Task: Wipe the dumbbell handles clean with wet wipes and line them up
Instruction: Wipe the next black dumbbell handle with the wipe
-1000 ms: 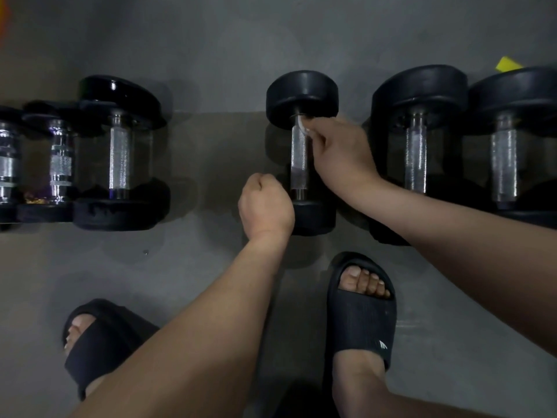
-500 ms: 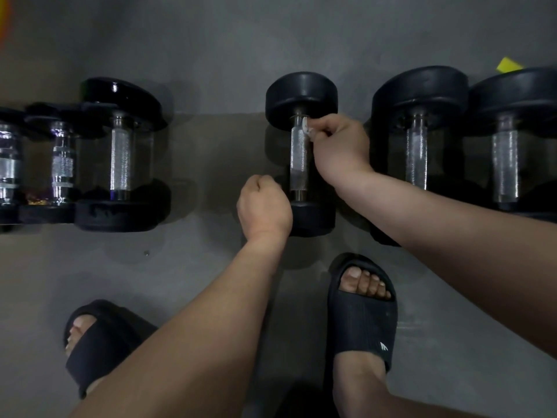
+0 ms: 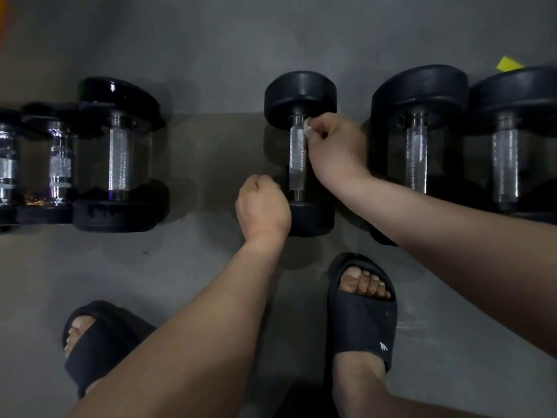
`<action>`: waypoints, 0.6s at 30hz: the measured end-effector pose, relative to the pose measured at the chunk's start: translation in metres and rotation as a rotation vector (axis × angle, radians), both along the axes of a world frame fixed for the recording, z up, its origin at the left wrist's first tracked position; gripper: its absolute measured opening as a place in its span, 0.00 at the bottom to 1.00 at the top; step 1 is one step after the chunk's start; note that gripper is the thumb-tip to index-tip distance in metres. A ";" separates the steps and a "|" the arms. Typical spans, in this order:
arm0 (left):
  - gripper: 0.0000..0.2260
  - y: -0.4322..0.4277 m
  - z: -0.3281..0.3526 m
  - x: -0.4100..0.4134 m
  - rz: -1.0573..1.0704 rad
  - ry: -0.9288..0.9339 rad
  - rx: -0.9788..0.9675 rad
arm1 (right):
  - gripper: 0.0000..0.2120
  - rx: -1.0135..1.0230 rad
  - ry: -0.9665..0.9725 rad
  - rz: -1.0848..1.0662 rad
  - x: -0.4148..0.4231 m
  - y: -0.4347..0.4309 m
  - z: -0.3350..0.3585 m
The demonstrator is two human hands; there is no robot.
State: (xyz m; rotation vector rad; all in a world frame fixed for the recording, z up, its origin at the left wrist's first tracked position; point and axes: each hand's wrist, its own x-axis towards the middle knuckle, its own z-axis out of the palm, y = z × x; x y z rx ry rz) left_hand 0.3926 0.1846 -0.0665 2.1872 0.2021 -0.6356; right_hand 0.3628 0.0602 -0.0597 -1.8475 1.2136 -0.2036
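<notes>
white wipe (image 3: pixel 308 128) pinched by right hand (image 3: pixel 337 152) at handle (image 3: pixel 297 158) top, left hand (image 3: pixel 262 206) fisted beside dumbbell (image 3: pixel 301 95).

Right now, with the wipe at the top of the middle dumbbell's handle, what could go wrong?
The dumbbell has round heads and could roll sideways against the left hand beside it. The right hand pinches only a small wipe, so its fingers may scrape the knurled handle.

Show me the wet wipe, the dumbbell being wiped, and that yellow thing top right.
wet wipe (image 3: pixel 308 127): head view, white edge showing against the handle.
dumbbell being wiped (image 3: pixel 297 152): head view, knurled handle.
yellow object (image 3: pixel 509 64): head view, its visible corner.
</notes>
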 end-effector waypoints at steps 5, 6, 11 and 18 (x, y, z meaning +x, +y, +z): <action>0.13 0.000 0.000 -0.001 -0.010 0.007 0.001 | 0.13 -0.279 -0.030 0.297 -0.003 0.003 -0.007; 0.13 0.000 -0.001 0.000 -0.007 0.008 -0.003 | 0.13 -0.288 -0.026 0.326 -0.003 0.001 -0.008; 0.13 0.004 -0.005 0.005 -0.022 0.018 -0.010 | 0.08 -0.322 -0.033 0.508 -0.019 -0.005 -0.007; 0.12 0.009 -0.014 0.014 -0.087 0.022 0.048 | 0.09 -0.330 0.000 0.735 -0.009 -0.022 0.003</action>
